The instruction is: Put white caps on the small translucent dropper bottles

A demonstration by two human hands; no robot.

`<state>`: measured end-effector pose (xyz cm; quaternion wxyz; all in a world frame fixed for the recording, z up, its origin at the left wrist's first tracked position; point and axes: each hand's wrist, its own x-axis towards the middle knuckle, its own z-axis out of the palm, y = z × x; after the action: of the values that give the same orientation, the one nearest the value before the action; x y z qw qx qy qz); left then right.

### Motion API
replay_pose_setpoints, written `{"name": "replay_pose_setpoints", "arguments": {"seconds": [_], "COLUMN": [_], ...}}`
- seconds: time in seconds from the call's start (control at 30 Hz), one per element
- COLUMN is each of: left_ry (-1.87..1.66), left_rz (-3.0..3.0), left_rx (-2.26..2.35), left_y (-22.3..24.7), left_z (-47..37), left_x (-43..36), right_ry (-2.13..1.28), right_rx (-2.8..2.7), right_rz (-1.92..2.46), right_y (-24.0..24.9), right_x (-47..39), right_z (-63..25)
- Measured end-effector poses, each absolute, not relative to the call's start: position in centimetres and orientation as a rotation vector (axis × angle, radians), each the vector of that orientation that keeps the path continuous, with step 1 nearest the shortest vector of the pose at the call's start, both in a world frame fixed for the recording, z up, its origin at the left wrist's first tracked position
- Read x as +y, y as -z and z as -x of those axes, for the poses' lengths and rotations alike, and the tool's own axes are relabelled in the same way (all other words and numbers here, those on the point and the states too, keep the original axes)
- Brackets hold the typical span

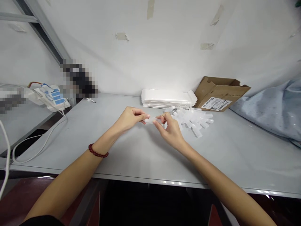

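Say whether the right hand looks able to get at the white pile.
Probably yes: the pile lies close beside the right hand, with nothing visible between, though that hand holds a piece.

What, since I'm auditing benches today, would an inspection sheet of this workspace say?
Surface: grey table, its front part bare.
Job's things: translucent piece in hand; pile of similar pieces to its right; white stack by the wall.
Clutter: open carton and blue fabric at right.
Hands: left hand and right hand both pinch the piece.
Cables: white cables at left, one curving over the table.
Surroundings: pale wall with tape scraps.
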<state>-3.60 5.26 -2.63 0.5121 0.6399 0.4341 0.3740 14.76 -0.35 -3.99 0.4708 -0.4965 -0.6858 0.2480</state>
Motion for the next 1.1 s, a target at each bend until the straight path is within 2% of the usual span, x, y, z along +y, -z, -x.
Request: {"name": "replay_pose_setpoints", "arguments": {"seconds": [0.23, 0.53, 0.63, 0.73, 0.97, 1.1], "left_ry": [-0.849, -0.675, -0.692, -0.745, -0.854, -0.862], "left_rz": [-1.281, -1.361, -1.363, -1.421, -1.689, -1.839], "left_rx": [0.873, 0.963, 0.952, 0.905, 0.944, 0.979], "left_y": [2.6, 2.4, 2.5, 2.4, 2.0, 2.1], "left_z": [3.2, 3.3, 3.2, 3.2, 2.8, 2.6], "left_x": [5.0, 4.8, 4.7, 4.6, 4.2, 3.8], "right_ry": [-0.426, -0.030, -0.026, -0.234, -1.076, -1.243], "right_rx": [-1.701, -1.942, -1.993, -1.894, -1.557, -1.481], "right_rz": [1.230, 1.113, 1.121, 1.192, 1.219, 1.182], "right_y": [4.2, 5.5, 5.4, 4.9, 3.6, 3.5], "right_x": [-0.2, 0.7, 0.7, 0.4, 0.6, 0.9], "right_z": [-14.8, -15.5, -15.5, -15.4, -15.8, -16.1]}}
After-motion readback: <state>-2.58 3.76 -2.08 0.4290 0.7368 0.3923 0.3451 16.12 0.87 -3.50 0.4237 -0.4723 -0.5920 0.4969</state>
